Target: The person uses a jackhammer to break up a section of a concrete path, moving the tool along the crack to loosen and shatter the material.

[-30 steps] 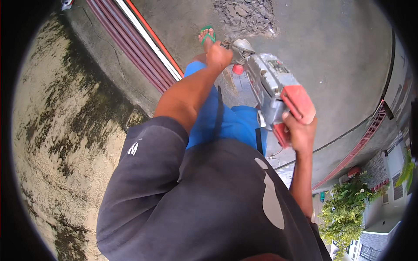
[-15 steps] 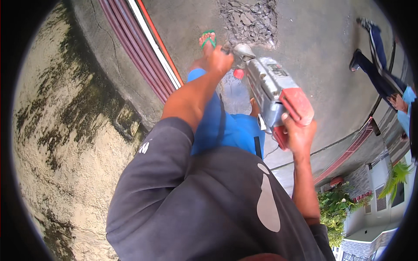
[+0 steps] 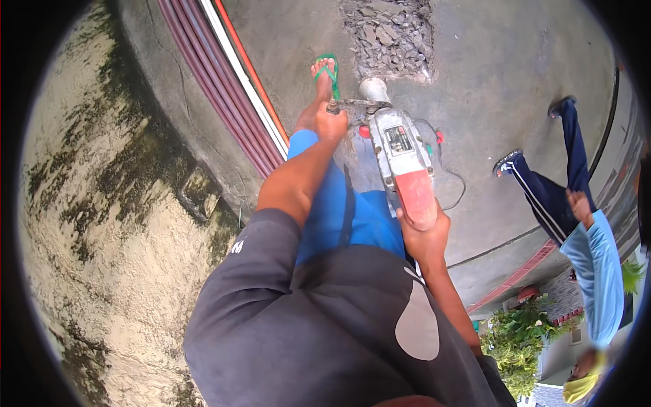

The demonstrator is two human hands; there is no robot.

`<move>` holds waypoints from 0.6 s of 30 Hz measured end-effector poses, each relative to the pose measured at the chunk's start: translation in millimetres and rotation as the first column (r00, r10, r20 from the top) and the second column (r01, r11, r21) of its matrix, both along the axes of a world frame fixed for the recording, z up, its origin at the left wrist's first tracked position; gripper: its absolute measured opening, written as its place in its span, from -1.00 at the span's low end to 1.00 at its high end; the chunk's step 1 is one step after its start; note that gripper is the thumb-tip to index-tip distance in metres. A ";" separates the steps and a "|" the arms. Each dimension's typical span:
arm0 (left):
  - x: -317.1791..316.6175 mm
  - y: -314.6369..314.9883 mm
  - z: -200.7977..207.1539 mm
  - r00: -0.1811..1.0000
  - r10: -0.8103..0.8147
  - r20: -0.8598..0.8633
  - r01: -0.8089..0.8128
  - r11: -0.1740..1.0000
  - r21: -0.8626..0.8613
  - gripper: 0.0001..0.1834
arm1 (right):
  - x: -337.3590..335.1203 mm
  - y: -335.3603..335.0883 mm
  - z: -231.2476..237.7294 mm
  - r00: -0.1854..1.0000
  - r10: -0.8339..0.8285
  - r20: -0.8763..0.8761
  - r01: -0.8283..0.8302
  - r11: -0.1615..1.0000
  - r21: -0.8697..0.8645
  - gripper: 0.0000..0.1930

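A grey and red demolition hammer [image 3: 395,152] is held between my two hands, its front end pointing away from me toward broken concrete [image 3: 390,37]. My left hand [image 3: 330,122] is closed round its side handle [image 3: 333,106], which sticks out to the left near the front. Under the red rear housing, my right hand [image 3: 427,236] grips the back handle, which is mostly hidden. The tool's body hides its bit. A thin dark cord [image 3: 461,186] loops on the ground to the right of the hammer.
Long pipes [image 3: 224,81], maroon, white and orange, run along the left beside a stained wall [image 3: 102,224]. My foot in a green flip-flop [image 3: 327,76] stands near the rubble. To the right, a person in a light blue top [image 3: 597,271] is on the concrete floor [image 3: 502,61]. Plants [image 3: 519,339] are at the lower right.
The hammer's rear has swung left and nearer to me, so it lies straighter ahead. My right hand moved with it, and my left hand came slightly nearer. The other person has come closer.
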State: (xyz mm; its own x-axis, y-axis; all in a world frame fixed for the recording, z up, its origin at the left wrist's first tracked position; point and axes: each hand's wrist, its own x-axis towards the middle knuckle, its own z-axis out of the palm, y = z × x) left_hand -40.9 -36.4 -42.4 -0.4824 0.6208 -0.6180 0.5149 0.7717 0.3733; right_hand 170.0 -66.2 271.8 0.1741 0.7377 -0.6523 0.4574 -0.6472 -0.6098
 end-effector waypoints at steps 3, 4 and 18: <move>-41.9 -6.0 -47.9 0.991 -0.116 -0.066 0.116 0.993 0.001 -0.62 | -9.8 -15.8 -38.6 0.993 -0.081 -0.089 0.074 0.994 -0.076 -0.64; -64.8 4.3 -70.9 0.976 -0.195 -0.097 0.199 0.980 0.030 -0.61 | -18.7 -22.7 -55.7 0.989 -0.081 -0.120 0.075 0.996 -0.047 -0.64; 58.2 60.0 6.6 0.659 -0.739 0.141 0.735 0.593 -0.329 -0.42 | 46.2 -139.4 -122.5 0.587 -0.722 -0.367 0.693 0.682 -0.234 -0.63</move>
State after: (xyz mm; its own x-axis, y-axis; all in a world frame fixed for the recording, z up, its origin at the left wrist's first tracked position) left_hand 17.3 23.6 -35.8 0.0398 0.5267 -0.8491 0.9661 0.1967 0.1673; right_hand 216.2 -205.5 149.4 0.3400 0.4540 -0.8236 -0.4353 -0.7003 -0.5658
